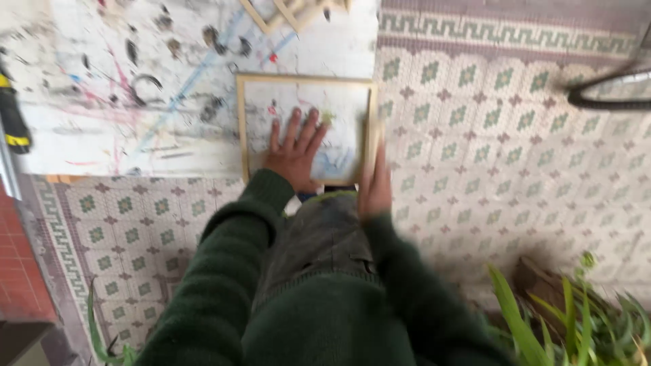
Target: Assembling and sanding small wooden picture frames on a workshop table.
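A light wooden picture frame [241, 122] lies flat at the near right corner of a paint-stained white board [122, 81]. My left hand [295, 150] rests flat, fingers spread, on the surface inside the frame. My right hand [374, 186] presses edge-on against the frame's right side bar, near its lower corner. Both arms wear dark green sleeves. The picture is blurred by motion.
Patterned tile floor [502, 149] spreads to the right and below. Another wooden frame piece [285, 15] lies at the board's far edge. A yellow-and-black tool [13, 122] sits at the left. Green plant leaves [576, 318] fill the lower right; a dark curved wheel rim [610, 91] shows at the upper right.
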